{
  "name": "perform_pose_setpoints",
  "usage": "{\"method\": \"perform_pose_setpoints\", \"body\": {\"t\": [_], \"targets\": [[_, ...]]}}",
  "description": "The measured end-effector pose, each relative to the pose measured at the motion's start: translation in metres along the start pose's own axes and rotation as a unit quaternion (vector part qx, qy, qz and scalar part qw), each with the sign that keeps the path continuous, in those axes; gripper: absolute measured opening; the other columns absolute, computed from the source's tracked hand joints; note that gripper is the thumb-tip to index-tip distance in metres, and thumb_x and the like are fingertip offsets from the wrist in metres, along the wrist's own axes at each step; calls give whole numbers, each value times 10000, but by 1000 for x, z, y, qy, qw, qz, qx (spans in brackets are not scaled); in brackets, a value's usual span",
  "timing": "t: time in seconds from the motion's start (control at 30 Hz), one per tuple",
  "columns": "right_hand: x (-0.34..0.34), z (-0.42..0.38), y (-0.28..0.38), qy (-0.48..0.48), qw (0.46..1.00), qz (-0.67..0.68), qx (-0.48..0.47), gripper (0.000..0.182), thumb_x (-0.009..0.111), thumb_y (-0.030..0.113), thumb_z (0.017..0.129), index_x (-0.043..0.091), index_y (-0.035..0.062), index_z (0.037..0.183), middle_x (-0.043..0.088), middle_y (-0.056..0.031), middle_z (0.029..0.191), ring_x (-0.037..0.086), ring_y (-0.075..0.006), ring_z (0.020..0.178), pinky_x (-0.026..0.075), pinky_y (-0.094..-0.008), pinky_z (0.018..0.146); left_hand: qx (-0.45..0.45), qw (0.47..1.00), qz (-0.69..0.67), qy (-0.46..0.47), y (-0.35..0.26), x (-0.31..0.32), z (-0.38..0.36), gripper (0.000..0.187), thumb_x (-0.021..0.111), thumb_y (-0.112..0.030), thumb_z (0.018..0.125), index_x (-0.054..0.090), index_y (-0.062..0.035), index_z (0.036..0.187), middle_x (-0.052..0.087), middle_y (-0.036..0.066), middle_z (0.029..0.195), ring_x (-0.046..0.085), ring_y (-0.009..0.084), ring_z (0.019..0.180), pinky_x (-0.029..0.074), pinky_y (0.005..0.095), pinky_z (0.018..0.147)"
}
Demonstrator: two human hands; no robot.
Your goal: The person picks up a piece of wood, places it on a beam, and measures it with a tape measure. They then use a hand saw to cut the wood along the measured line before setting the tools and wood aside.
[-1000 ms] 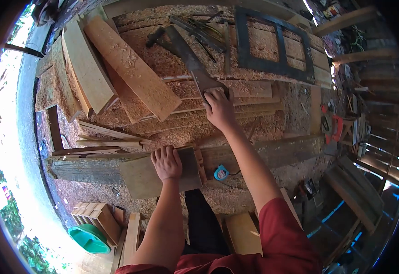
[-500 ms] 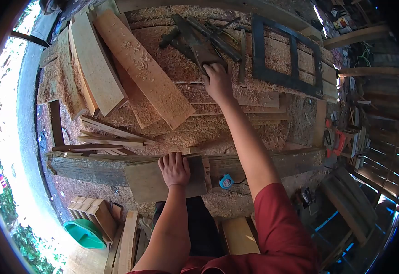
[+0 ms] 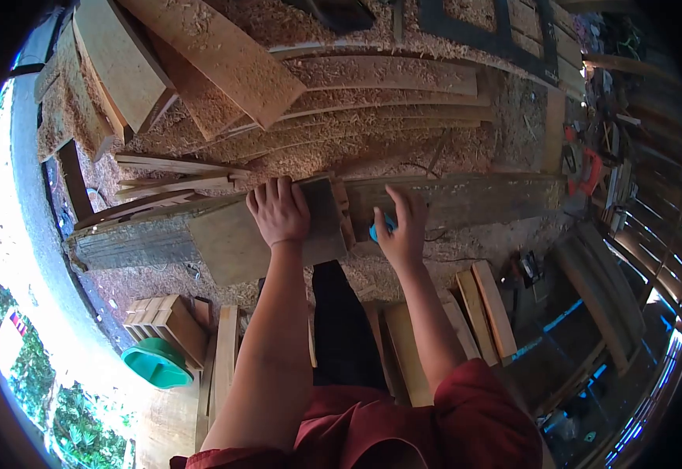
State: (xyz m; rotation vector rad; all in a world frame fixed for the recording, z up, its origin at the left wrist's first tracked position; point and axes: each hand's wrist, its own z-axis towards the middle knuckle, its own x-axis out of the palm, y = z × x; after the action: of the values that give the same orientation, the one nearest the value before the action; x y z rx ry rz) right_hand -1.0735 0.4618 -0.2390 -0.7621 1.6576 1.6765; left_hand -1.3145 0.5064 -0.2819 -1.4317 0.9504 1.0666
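As shavings litter the workbench, a fan of planed planks [image 3: 122,62] lies at the upper left of the frame, with a green plastic basin [image 3: 156,369] at the lower left. Left of centre, my left hand [image 3: 278,213] presses palm down on a flat wooden board [image 3: 228,238], fingers laid together toward its far edge, thumb a little apart, gripping nothing. The board rests across a long, weathered beam [image 3: 138,241], its near edge jutting toward my legs. It looks stiff and moderately heavy, unlikely to bend or break, though its smooth face could slide on the beam; both long edges offer the soundest hold. The notched wood [image 3: 346,215] at its right end seems the part easiest to chip.

Right of that end, just beside it, my right hand [image 3: 406,230] is spread wide, thumb and fingers parted around a blue tape measure [image 3: 389,223] at the centre of the frame. My hand partly hides the case, so whether I touch it I cannot tell. Compact, hard and probably light, it would sit best pinched by its sides. Farther right, a red-handled tool [image 3: 591,172] lies past the beam's end.
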Motion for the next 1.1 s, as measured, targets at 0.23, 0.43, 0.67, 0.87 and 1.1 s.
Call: {"method": "perform_pose_setpoints", "body": {"t": [0.23, 0.43, 0.67, 0.87, 1.1], "targets": [[-8, -59, -4, 50, 994, -90, 47, 712, 948, 289, 845, 629, 133, 1462, 605, -169, 1339, 579, -412, 1287, 469, -599, 1109, 6, 999, 26, -22, 0, 4, -2, 248, 552, -316, 1086, 701, -123, 1128, 711, 122, 1152, 637, 373, 1174, 414, 559, 1140], [11, -61, -18, 67, 988, -130, 50, 720, 950, 274, 818, 620, 98, 1434, 626, -158, 1266, 613, -390, 1212, 490, -578, 1063, -2, 1000, 15, -16, 2, 5, -4, 246, 549, -318, 1091, 701, -129, 1131, 714, 112, 1151, 648, 365, 1164, 423, 557, 1132], [14, -67, -1, 1, 984, 98, 146, 552, 828, 154, 832, 624, 2, 1322, 653, -195, 1172, 680, -400, 1010, 574, -485, 891, 1, 998, -22, -65, 4, 7, -4, 248, 563, -291, 1086, 685, -115, 1212, 716, 128, 1194, 647, 371, 1196, 417, 556, 1155], [20, -66, 29, 124, 949, 211, 201, 358, 818, 175, 896, 678, 4, 1177, 676, -222, 1167, 720, -387, 984, 593, -458, 820, 96, 954, -244, -143, 34, -2, -9, 370, 643, -79, 990, 633, -83, 1360, 613, 209, 1453, 523, 460, 1390, 356, 599, 1228], [55, -62, 78, 34, 996, 25, 82, 334, 848, 232, 928, 691, 8, 1120, 710, -225, 1248, 730, -398, 1112, 595, -481, 900, -123, 961, -120, -219, 137, -58, -104, 499, 697, -170, 1019, 597, -39, 1490, 569, 228, 1458, 493, 442, 1413, 365, 632, 1198]]}}
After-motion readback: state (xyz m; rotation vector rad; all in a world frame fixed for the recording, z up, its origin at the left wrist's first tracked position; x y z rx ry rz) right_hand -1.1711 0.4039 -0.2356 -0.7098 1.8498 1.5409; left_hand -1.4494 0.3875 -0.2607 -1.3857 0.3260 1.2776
